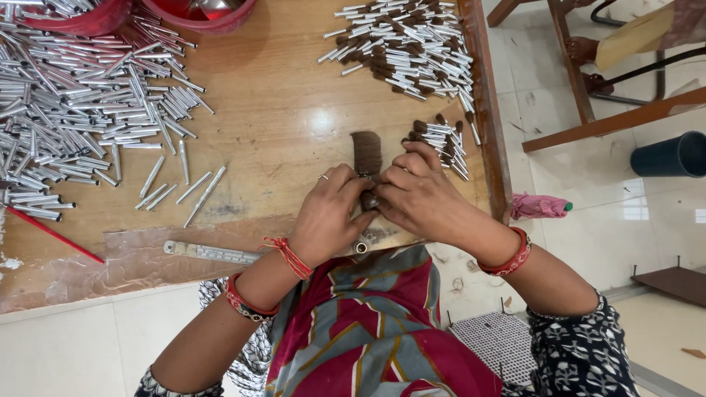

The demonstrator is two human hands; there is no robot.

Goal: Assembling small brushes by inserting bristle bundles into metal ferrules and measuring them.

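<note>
Hands (375,202) w/ bristle tuft (367,154), table edge (491,147) near

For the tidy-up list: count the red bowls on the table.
2. Both sit at the table's far edge, cut off by the picture's top: the left red bowl above the loose metal tubes, the right red bowl beside it. Others may lie outside the view.

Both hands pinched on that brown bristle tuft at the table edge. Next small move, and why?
Probably ease the tuft into a metal tube: left hand and right hand pinch it together below the bristle bundle, an open tube lies beside them, and finished brush tips lie close by.
</note>
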